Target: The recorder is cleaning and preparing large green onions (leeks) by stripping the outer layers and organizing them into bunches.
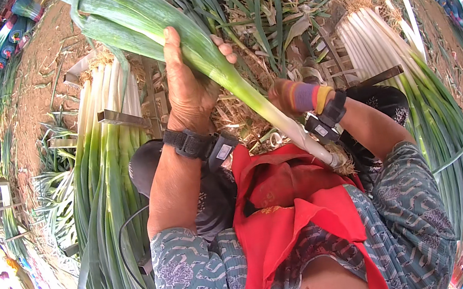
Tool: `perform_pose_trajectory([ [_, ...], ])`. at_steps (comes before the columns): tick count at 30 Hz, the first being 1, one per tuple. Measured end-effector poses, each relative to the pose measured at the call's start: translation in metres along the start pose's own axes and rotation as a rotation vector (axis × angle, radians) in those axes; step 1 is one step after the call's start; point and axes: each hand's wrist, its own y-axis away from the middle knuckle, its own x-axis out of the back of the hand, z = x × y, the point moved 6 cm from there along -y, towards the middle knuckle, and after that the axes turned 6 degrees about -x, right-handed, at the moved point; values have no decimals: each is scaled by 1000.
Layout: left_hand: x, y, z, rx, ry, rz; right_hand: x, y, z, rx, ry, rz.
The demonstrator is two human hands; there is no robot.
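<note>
A thick leek (221, 73) slants across the middle, green leaves at the upper left and white root end low by my red apron (288, 181). My left hand (191, 82) is wrapped round it where the leaves meet the stalk, thumb on the near side and fingertips showing on the far side. Just right of the stalk, my right hand (287, 97) has its fingers curled in; a striped band covers its back. Whether it pinches anything is too small to make out. Roots hang from the leek's lower tip, above my lap.
Bundled leeks (104, 133) lie in a metal rack on the left, roots away from me. A second stack of leeks (375, 42) rests in a similar rack on the right. Stripped leaves (276, 0) litter the ground ahead. A black cable (129, 261) runs beside my left arm.
</note>
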Motion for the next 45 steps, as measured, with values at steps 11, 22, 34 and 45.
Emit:
perform_pose_trajectory([
  [11,24,-8,43,-230,-134,133,-52,-10,173,-209,550,-175],
  [22,71,18,100,-298,-102,304,-3,90,-101,588,-742,-455],
  [34,111,6,44,8,-17,449,-21,103,-67,449,-1012,-461],
  [45,116,-10,42,26,-313,597,-10,163,-13,467,-394,-83],
])
